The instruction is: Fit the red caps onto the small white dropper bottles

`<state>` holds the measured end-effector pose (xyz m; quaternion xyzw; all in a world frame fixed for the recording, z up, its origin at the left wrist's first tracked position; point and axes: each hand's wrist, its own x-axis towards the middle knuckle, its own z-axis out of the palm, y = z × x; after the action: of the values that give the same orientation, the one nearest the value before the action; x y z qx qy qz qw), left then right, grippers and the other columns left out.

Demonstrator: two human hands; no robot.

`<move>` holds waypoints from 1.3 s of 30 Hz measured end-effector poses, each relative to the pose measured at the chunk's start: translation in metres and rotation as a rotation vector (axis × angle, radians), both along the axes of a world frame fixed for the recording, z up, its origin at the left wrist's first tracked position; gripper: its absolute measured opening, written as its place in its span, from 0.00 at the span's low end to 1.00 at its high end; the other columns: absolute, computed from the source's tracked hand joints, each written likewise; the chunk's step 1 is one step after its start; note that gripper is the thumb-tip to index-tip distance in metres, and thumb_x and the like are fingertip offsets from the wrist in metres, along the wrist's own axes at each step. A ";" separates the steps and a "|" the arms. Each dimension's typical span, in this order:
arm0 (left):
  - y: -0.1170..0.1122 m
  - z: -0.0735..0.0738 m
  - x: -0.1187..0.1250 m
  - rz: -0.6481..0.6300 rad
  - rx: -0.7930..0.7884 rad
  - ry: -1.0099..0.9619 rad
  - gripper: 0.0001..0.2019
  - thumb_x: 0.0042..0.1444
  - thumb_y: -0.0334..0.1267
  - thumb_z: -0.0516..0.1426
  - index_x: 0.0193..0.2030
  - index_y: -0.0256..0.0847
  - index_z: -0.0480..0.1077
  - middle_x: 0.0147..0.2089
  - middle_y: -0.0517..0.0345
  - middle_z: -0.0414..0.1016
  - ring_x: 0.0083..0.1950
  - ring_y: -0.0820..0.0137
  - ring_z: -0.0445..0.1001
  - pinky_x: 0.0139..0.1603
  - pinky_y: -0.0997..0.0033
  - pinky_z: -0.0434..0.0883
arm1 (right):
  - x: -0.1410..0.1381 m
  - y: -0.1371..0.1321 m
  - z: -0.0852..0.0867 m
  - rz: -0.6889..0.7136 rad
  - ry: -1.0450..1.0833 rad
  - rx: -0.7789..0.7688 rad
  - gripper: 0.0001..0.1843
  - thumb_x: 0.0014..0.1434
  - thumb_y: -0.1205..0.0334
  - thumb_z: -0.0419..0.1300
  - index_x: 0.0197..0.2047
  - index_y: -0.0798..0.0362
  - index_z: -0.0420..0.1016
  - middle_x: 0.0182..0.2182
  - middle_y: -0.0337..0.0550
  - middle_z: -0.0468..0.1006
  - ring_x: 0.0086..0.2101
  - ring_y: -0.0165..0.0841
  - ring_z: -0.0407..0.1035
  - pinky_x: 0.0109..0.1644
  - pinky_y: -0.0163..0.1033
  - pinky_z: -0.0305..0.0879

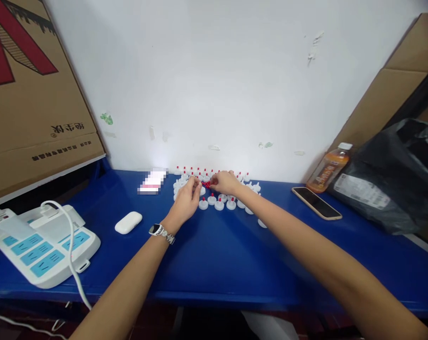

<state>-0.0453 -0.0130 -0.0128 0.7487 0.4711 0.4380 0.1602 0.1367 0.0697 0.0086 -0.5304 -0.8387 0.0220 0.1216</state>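
Many white round bottle caps with pointed nozzles cover the back middle of the blue table; several carry small red tips, such as this nozzle cap point(219, 205) near the front. Among them lies a small pile of loose red tips point(207, 184). My left hand point(188, 196), with a watch on its wrist, is closed in a pinch, and a white nozzle cap point(202, 191) shows at its fingertips. Just right of the red pile, my right hand point(225, 182) is pinched shut over the caps. Whatever its fingertips hold is too small to make out.
A white power strip point(47, 255) with a cable and a white earbud case point(128, 222) lie on the left. At right are a phone point(316, 203), an orange drink bottle point(329, 169) and a black plastic bag point(394, 174). Behind the caps rises a white wall point(214, 85).
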 end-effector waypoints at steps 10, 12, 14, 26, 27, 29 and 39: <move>0.005 -0.009 -0.002 -0.028 -0.035 0.050 0.19 0.71 0.44 0.39 0.39 0.41 0.67 0.41 0.52 0.70 0.46 0.64 0.70 0.56 0.60 0.66 | -0.016 0.006 -0.001 -0.021 -0.112 -0.004 0.06 0.59 0.65 0.60 0.37 0.52 0.80 0.40 0.45 0.83 0.45 0.39 0.74 0.55 0.46 0.53; 0.005 -0.009 -0.002 -0.030 -0.047 0.045 0.21 0.71 0.46 0.38 0.37 0.41 0.67 0.38 0.53 0.69 0.45 0.64 0.70 0.56 0.59 0.66 | -0.017 0.004 0.000 -0.016 -0.138 0.010 0.07 0.59 0.66 0.59 0.38 0.52 0.80 0.40 0.47 0.83 0.45 0.41 0.74 0.55 0.47 0.53; 0.004 -0.008 -0.003 -0.035 -0.064 0.043 0.22 0.71 0.48 0.38 0.35 0.41 0.66 0.36 0.54 0.68 0.44 0.64 0.70 0.54 0.59 0.66 | -0.018 0.002 0.000 -0.005 -0.167 0.024 0.08 0.59 0.67 0.58 0.39 0.53 0.80 0.40 0.49 0.83 0.45 0.42 0.74 0.56 0.48 0.52; 0.008 -0.012 -0.007 -0.011 -0.071 0.142 0.03 0.59 0.37 0.54 0.37 0.42 0.63 0.39 0.56 0.70 0.42 0.64 0.70 0.48 0.62 0.67 | -0.024 -0.007 0.004 0.058 -0.181 0.079 0.08 0.57 0.71 0.58 0.36 0.59 0.80 0.40 0.58 0.83 0.45 0.45 0.75 0.56 0.48 0.56; 0.008 -0.012 -0.008 -0.008 -0.076 0.140 0.03 0.60 0.38 0.53 0.38 0.42 0.63 0.39 0.56 0.70 0.41 0.65 0.70 0.47 0.63 0.67 | -0.022 -0.008 0.006 0.055 -0.164 0.081 0.08 0.59 0.70 0.57 0.37 0.58 0.79 0.39 0.56 0.83 0.44 0.43 0.76 0.54 0.46 0.58; 0.007 -0.011 -0.009 -0.006 -0.090 0.129 0.05 0.61 0.39 0.52 0.39 0.42 0.62 0.39 0.57 0.71 0.36 0.68 0.69 0.43 0.65 0.67 | -0.016 -0.012 0.007 0.045 -0.034 0.096 0.10 0.61 0.68 0.56 0.41 0.56 0.78 0.39 0.51 0.83 0.42 0.38 0.76 0.50 0.41 0.63; -0.008 0.001 0.001 -0.128 -0.063 0.230 0.05 0.62 0.41 0.52 0.39 0.44 0.60 0.27 0.63 0.69 0.27 0.69 0.69 0.30 0.70 0.60 | -0.017 -0.081 -0.017 0.053 1.353 -0.052 0.13 0.54 0.52 0.66 0.35 0.53 0.76 0.32 0.43 0.81 0.33 0.34 0.75 0.40 0.39 0.72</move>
<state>-0.0448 -0.0214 -0.0118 0.8171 0.4513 0.3229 0.1563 0.1195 -0.0115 -0.0089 -0.3819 -0.5899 0.3722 0.6063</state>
